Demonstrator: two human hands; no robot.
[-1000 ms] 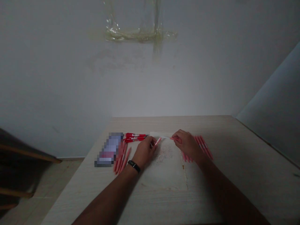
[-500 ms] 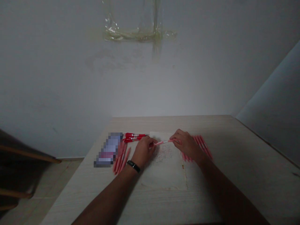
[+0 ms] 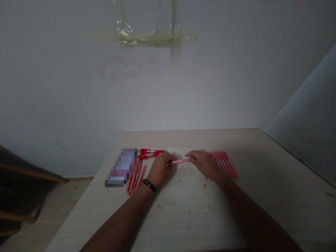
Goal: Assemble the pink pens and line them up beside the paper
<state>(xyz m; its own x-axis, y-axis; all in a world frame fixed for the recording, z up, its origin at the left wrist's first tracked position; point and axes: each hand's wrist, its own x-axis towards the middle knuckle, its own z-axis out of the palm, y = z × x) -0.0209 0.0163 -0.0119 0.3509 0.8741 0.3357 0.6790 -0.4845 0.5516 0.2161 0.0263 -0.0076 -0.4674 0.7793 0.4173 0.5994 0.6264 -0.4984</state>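
Pink pen — a single one, lying level over a paper sheet on the pale wood table, spanned between the left hand and right hand, the fingers of each clamped on one end. Loose pink pens fan out beside a pixelated packet at left, more pink pens lie bunched at right, and a few red-tipped pens rest side by side beyond the sheet. So far only this one pen is in hand — the others all seem left lying on the table.

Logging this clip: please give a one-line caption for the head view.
Left hand and right hand hold a pink pen over a pale sheet.
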